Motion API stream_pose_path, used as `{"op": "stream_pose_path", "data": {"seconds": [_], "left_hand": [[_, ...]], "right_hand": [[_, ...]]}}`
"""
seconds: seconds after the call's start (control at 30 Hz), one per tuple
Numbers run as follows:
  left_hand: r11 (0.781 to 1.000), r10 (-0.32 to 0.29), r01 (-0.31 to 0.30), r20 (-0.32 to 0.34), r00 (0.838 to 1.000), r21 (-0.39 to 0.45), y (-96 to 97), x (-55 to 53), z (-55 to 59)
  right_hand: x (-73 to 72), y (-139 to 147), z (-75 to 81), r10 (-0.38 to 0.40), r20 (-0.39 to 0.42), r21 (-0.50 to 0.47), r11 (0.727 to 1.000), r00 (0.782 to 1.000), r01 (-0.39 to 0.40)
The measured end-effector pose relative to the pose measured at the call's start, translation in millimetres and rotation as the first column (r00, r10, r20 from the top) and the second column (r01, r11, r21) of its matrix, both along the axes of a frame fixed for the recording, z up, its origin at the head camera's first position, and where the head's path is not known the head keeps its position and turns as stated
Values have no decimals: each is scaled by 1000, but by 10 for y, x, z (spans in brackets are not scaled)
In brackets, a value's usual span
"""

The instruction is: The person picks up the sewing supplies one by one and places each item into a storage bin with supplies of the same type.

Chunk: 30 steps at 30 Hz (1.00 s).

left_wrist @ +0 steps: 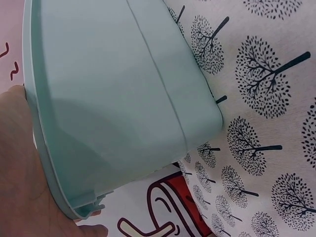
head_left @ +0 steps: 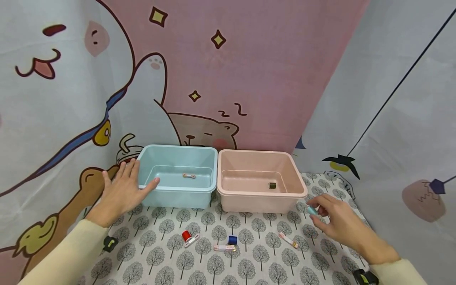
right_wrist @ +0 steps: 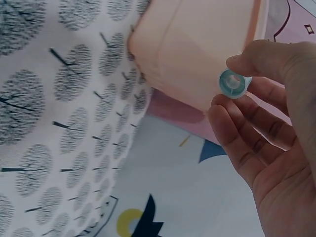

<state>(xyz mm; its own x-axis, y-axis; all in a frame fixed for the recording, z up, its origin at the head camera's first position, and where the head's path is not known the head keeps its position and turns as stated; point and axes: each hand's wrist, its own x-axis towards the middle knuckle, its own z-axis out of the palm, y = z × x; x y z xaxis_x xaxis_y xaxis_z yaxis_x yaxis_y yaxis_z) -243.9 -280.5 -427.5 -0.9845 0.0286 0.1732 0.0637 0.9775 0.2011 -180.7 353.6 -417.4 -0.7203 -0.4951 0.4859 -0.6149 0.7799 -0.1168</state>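
My left hand (head_left: pixel 122 194) lies with spread fingers over the left rim of the light blue bin (head_left: pixel 178 198); the left wrist view has the palm along that rim. Between thumb and fingertips, my right hand (head_left: pixel 335 217) pinches a small light blue thread spool (right_wrist: pixel 233 84), just off the right front corner of the pink bin (head_left: pixel 260 202). Its hollow end faces the right wrist camera. A small beige thread bundle (head_left: pixel 189 175) lies inside the blue bin. Inside the pink one sits a dark green thread spool (head_left: pixel 272 185).
On the tree-print cloth in front of the bins lie a red spool (head_left: pixel 186 236) against a white thread bundle (head_left: pixel 192 240), and a blue spool (head_left: pixel 232 240) behind a pale pink bundle (head_left: pixel 224 248). Another pinkish bundle (head_left: pixel 288 240) lies farther right. A printed curtain (head_left: pixel 263 79) hangs behind.
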Motion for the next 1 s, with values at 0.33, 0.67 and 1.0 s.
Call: {"op": "stream_pose_path", "data": {"seconds": [0.33, 0.67, 1.0], "left_hand": [[1000, 5, -5, 3, 1000, -8, 4, 16, 5], [1000, 4, -4, 7, 1000, -6, -6, 8, -1], [1000, -1, 1, 5, 1000, -5, -12, 0, -19]], "right_hand": [[-166, -118, 277, 35, -30, 30, 999, 999, -34], [-438, -314, 565, 108, -61, 64, 993, 992, -104], [-735, -431, 674, 146, -21, 76, 987, 989, -144]]}}
